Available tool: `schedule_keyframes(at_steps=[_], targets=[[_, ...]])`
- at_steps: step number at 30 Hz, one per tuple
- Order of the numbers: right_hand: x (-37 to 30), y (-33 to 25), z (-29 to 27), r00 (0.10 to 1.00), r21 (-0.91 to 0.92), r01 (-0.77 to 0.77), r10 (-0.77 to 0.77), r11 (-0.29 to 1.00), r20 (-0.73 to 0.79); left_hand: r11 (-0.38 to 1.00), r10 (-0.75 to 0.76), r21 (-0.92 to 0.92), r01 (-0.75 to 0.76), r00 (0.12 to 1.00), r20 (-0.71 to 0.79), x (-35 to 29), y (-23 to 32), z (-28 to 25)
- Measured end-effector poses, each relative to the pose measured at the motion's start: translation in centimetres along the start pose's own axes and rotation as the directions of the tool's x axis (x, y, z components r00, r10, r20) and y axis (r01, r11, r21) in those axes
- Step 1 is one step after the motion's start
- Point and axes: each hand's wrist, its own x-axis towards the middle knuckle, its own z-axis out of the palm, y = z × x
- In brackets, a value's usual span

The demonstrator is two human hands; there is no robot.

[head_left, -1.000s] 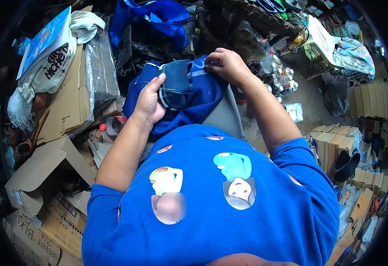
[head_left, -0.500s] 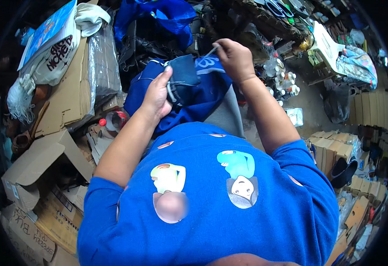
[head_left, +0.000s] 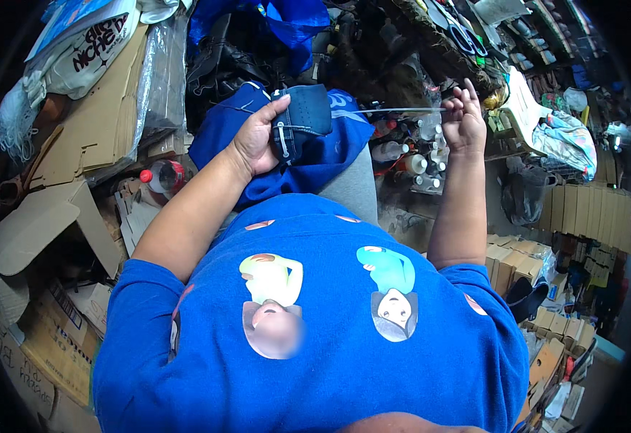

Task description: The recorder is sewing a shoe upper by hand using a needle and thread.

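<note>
My left hand (head_left: 256, 141) is closed on a dark navy shoe upper (head_left: 310, 108), a stiff leather-like piece with punched holes and pale lacing along one side. The thumb presses on its near edge, while the fingers behind are mostly hidden. From the piece a light grey lace (head_left: 402, 110) runs nearly straight out to the right. Its far end is pinched in my right hand (head_left: 465, 128), which is raised well apart from the left, palm toward me, some fingertips pointing up. Beneath the shoe upper a blue cloth (head_left: 218, 137) covers my lap.
Plastic bottles (head_left: 413, 162) stand right of my lap, below the lace. A red-capped bottle (head_left: 165, 177) lies beside my left forearm, near an open cardboard box (head_left: 34, 224). Black shoes (head_left: 218, 65) are piled ahead. Scissors (head_left: 467, 40) lie at the upper right, near a white chair (head_left: 521, 101).
My right hand has moved away to the right, drawing the lace out into a long, nearly straight line. My left hand still holds the shoe upper in about the same place.
</note>
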Motion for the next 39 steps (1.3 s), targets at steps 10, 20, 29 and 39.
schedule_keyframes(at_steps=[10,20,29,39], targets=[[-4.6,7.2,9.7,0.667,-0.789,0.377,0.449,0.485,0.595,1.000,0.012,0.021,-0.011,0.998,-0.056,-0.2,0.1,0.4],[-3.0,7.3,9.6,0.602,-0.801,0.086,0.610,0.593,0.516,0.999,0.038,0.023,-0.037,0.996,-0.076,0.0,0.0,-0.1],[-3.0,9.1,10.7,0.415,-0.759,0.293,0.637,0.582,0.649,0.999,0.026,0.037,-0.023,0.997,-0.078,0.1,0.0,0.3],[-2.1,9.5,10.5,0.317,-0.756,0.149,0.693,0.637,0.647,0.995,0.044,0.095,-0.036,0.996,-0.083,0.2,0.1,0.1]])
